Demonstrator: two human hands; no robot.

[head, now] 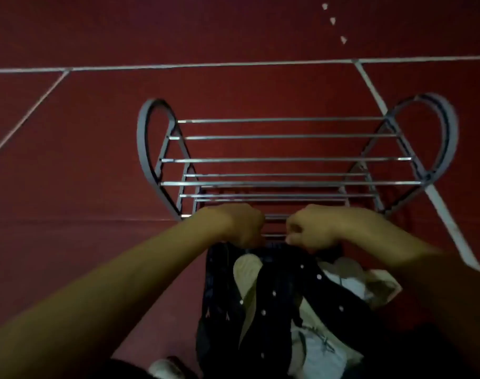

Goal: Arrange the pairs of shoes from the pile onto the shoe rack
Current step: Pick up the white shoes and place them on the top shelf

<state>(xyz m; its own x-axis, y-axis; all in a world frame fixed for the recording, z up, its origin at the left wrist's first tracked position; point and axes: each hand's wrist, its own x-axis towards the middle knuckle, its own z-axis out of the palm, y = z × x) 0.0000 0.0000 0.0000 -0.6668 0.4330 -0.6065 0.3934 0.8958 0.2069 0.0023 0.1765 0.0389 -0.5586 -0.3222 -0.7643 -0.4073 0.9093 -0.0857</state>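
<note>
A grey metal shoe rack (288, 160) with chrome bars stands on the red floor ahead of me, its shelves bare. Below it lies a pile of shoes: two dark high-top shoes (277, 310) with pale insoles and metal eyelets, and white shoes (323, 348) under and beside them. My left hand (239, 225) and my right hand (312, 228) are both closed on the far ends of the dark shoes, right at the rack's front bar. What exactly each hand pinches is blurred.
The red floor (96, 132) has pale grout lines running across and diagonally. A few small pale scraps (333, 21) lie at the far right. Another pale shoe tip (165, 369) shows at the bottom left edge.
</note>
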